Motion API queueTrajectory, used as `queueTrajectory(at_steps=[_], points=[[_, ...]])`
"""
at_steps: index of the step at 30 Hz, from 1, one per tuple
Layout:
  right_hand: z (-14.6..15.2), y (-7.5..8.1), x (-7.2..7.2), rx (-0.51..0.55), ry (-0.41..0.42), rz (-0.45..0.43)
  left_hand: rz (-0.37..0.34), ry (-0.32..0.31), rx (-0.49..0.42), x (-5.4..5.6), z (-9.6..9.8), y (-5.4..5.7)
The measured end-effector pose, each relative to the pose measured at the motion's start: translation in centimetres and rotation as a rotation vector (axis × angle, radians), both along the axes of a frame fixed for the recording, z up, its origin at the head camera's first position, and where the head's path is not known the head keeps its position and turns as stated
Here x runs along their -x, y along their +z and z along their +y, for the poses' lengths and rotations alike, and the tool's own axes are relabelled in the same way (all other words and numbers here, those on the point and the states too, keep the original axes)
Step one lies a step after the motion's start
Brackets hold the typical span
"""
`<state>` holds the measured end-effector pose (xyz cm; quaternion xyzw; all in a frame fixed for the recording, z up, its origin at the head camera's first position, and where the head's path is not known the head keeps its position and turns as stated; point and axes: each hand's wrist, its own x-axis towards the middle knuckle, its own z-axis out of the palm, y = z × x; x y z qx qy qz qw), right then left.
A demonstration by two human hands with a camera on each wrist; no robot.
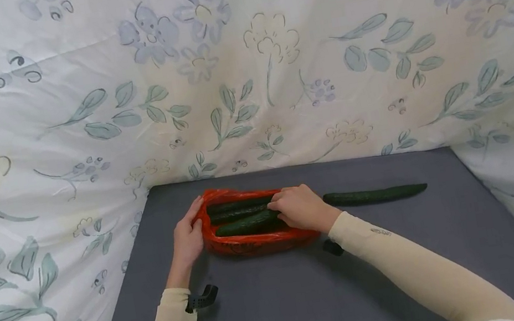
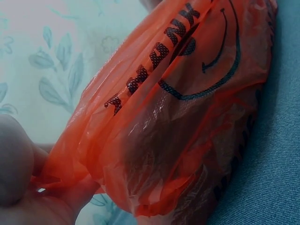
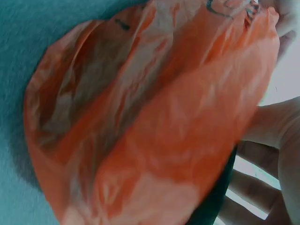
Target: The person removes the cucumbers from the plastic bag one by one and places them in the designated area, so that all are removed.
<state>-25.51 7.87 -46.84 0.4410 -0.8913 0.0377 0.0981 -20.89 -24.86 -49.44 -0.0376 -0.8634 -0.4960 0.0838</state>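
Note:
An orange-red plastic bag (image 1: 260, 244) with dark printing lies on its side, its mouth spread open lengthwise. Inside it, dark green cucumbers (image 1: 249, 223) lie side by side. My left hand (image 1: 188, 241) pinches the bag's left edge between thumb and fingers; the left wrist view shows the gathered film (image 2: 70, 154) at the thumb. Over the bag's right end, my right hand (image 1: 301, 208) has its fingers curled on a cucumber (image 3: 213, 201), most of which the hand and bag hide. Another cucumber (image 1: 376, 195) lies on the table to the right, apart from the bag.
The dark grey table (image 1: 279, 303) ends at the back and sides against a white floral cloth (image 1: 243, 73). Black straps with small mounts sit on both wrists, such as the left wrist mount (image 1: 202, 298).

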Motion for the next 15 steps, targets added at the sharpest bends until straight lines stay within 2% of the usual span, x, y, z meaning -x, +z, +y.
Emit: queueTrajectory(at_steps=[7,15], points=[[1.6,0.9,0.0,0.048,-0.024,-0.035,-0.003,-0.006,0.004,-0.1,0.0,0.1],[3.5,1.0,0.0,0.09,-0.042,-0.032,-0.01,-0.006,0.008,-0.2,0.1,0.3]])
